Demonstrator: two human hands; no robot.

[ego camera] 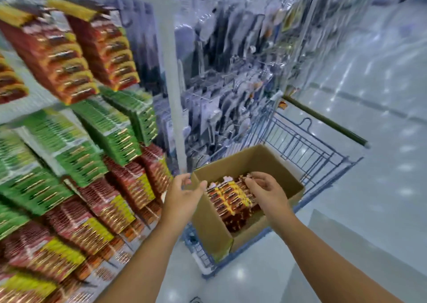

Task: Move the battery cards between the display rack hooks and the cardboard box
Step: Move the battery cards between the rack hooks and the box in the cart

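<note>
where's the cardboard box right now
In the head view, the cardboard box sits low centre-right in a blue wire cart, right of the rack, both hands at it.

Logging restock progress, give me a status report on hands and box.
Left hand open at the cardboard box rim. Right hand over battery cards inside, grip unclear. Box sits in blue cart. Nothing blocking.

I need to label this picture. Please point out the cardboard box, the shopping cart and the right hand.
cardboard box (208, 219): head view, near side wall.
shopping cart (309, 145): head view, blue wire back.
right hand (265, 189): head view, back of hand.
</note>
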